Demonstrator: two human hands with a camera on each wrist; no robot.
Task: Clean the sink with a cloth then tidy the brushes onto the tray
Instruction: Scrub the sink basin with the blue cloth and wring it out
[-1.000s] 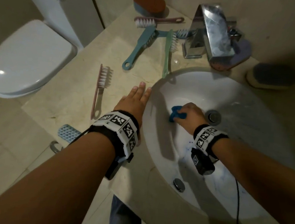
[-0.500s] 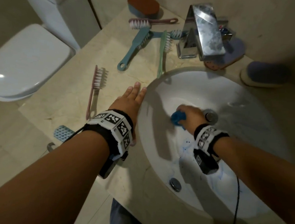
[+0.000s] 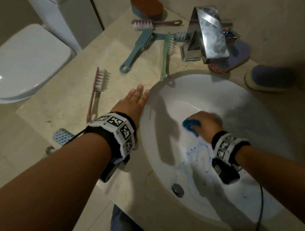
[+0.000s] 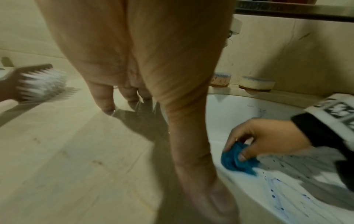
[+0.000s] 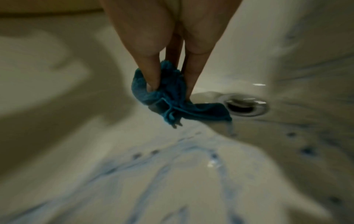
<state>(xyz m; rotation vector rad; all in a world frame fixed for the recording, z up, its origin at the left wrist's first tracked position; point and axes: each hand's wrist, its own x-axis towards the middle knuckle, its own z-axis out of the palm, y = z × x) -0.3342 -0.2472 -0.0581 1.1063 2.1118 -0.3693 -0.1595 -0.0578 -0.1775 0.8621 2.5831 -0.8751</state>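
My right hand (image 3: 205,124) grips a crumpled blue cloth (image 3: 190,126) (image 5: 172,98) (image 4: 236,160) against the bottom of the white sink (image 3: 195,93), just left of the drain (image 5: 245,104). Blue smears streak the basin (image 3: 197,155) nearer me. My left hand (image 3: 132,103) lies flat with straight fingers on the beige counter at the sink's left rim. Several brushes lie on the counter: a pink one (image 3: 96,91) (image 4: 38,84) left of my hand, a teal one (image 3: 137,49), a green one (image 3: 166,52) and another pink one (image 3: 151,24) near the tap.
The chrome tap (image 3: 207,39) stands behind the sink. A brown-topped scrubber (image 3: 146,3) sits at the back, a blue-topped one (image 3: 267,78) at the right. A toilet (image 3: 24,63) is on the left. A blue ribbed item (image 3: 62,135) sits below the counter edge.
My right hand has wiped the cloth rightward and toward me across the basin, covering the drain in the head view. The left hand stays planted on the counter.
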